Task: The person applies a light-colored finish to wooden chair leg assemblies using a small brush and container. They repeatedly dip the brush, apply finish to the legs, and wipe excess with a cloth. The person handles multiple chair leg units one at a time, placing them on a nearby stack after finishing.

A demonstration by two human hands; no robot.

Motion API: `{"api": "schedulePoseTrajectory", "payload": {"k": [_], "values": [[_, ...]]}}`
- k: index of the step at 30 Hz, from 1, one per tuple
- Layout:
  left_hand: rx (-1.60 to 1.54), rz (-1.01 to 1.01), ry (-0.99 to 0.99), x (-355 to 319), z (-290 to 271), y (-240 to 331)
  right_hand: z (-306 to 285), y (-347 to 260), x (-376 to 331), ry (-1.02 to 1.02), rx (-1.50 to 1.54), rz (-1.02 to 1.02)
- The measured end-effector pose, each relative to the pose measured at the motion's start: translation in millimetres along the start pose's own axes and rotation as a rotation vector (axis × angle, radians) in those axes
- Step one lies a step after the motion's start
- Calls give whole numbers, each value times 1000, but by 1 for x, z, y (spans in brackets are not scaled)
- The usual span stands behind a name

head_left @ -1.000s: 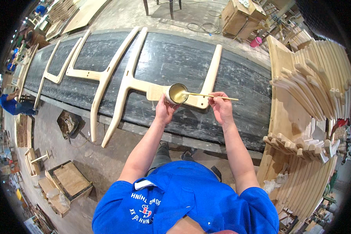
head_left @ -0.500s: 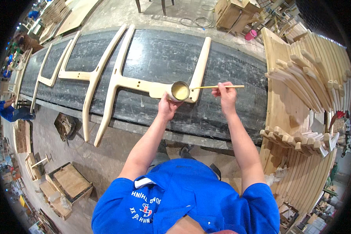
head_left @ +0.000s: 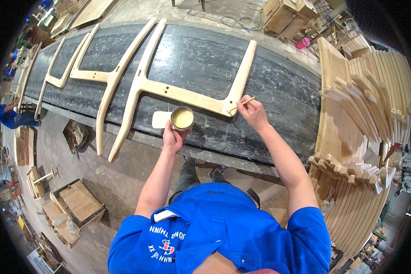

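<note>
My left hand (head_left: 174,138) is wrapped round a small cup (head_left: 182,118) of pale yellow paste, held over the near edge of the dark table. A flat pale piece (head_left: 160,119) juts out from the cup's left side; whether it is joined to the cup I cannot tell. Between the fingers of my right hand (head_left: 253,113) is a thin stick (head_left: 246,104), its lower tip at the right corner of a pale wooden chair frame (head_left: 187,95). Small dark holes show in that frame near its corner and its left joint.
Further wooden frames (head_left: 93,75) lie to the left on the dark table (head_left: 196,55). At the right, many curved wooden parts (head_left: 360,100) are stacked by an upright board (head_left: 331,86). A wooden box (head_left: 80,203) stands on the floor at lower left. Another person (head_left: 9,116) is at far left.
My left hand has drawn the cup left and toward me, away from the frame. My right hand has shifted slightly left and down, bringing the stick from the cup to the frame's corner.
</note>
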State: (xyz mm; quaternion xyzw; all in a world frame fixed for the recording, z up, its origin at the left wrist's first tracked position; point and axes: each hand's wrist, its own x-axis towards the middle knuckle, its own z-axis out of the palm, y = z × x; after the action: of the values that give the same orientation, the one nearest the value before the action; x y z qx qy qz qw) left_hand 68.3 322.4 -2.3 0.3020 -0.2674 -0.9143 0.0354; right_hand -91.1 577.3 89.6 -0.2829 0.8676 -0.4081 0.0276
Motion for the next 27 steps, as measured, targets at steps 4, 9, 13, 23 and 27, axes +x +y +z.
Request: {"api": "schedulePoseTrajectory", "payload": {"k": [4,9,13,23,27], "values": [[-4,-34,4,-4,-1,-3,15,11,1,-14,-13,-18],[-25,-19,-41,-6,0,-6,9,14,9,-19,-18,-100],[-6,-14,-48,-9,0,-3,-5,11,14,-26,34,-9],[6,-32,-4,-15,-8,-8,-4,23,22,55,71,45],[8,-49,-15,-16,-7,-9,13,29,22,70,31,-37]]}}
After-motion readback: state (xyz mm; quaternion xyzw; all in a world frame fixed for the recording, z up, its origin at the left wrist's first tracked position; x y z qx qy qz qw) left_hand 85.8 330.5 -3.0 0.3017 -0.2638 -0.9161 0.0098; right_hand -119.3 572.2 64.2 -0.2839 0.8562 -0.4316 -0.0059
